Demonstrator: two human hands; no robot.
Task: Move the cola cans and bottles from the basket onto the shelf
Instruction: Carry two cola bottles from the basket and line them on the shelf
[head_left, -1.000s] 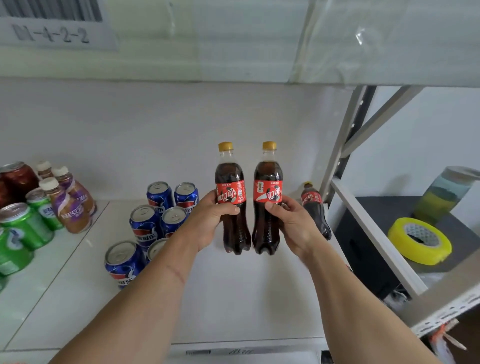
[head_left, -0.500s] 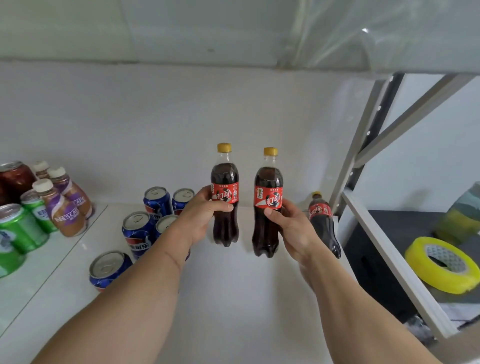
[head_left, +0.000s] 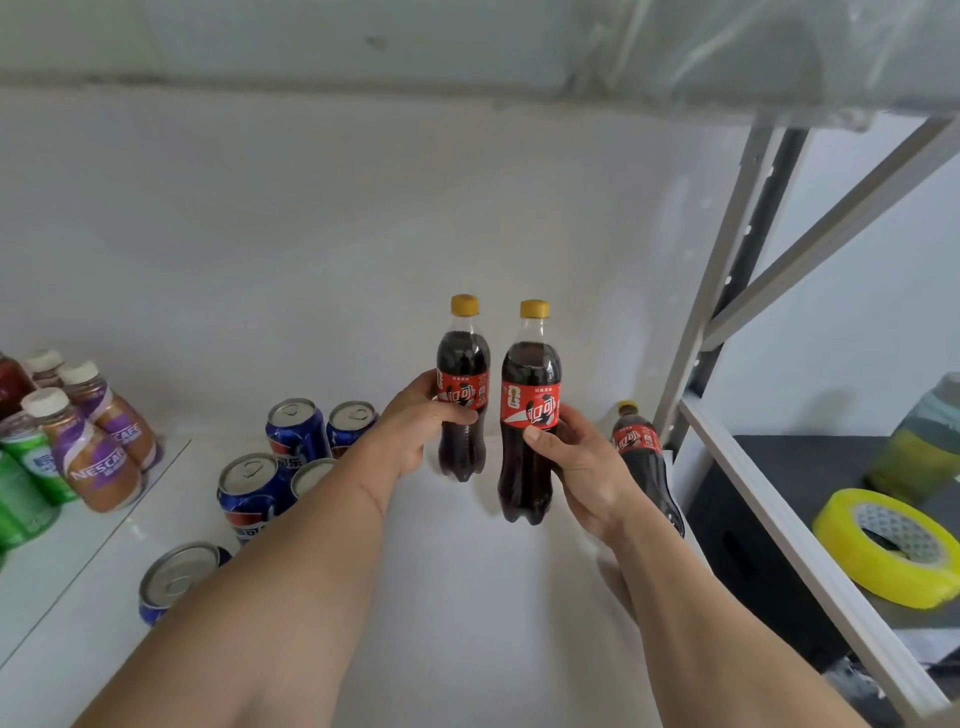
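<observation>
Bare forearms reaching up from the bottom edge, converging toward the middle, elbows cut off by the frame. Blue cola cans (head_left: 249, 488) clustered upright on the white shelf (head_left: 467, 597) left of the left forearm, the nearest one and another partly hidden behind that arm. Left hand (head_left: 415, 431) curled round the waist of the left cola bottle (head_left: 463, 395), thumb across the front over the red label, fingers hidden behind. Right hand (head_left: 576, 467) gripping the right cola bottle (head_left: 530, 415) from its right side, thumb tip pressed on the lower edge of the label, remaining fingers out of sight behind the bottle. Both bottles upright, long axes vertical, yellow caps up, bases down and seemingly just above the shelf surface, though contact hard to judge from this angle. Held side by side, close but apart, the right one nearer the camera and lower. Just beyond the right wrist, a third cola bottle (head_left: 644, 462) standing on the shelf by the grey upright post (head_left: 727, 270), its lower part hidden by the hand. Far left, coffee bottles (head_left: 88, 447) and green cans (head_left: 31, 457), partly cut by the frame edge. Right of the post, a yellow tape roll (head_left: 893, 551) lying flat on a dark surface, with a blurred container behind it. White wall at the back.
</observation>
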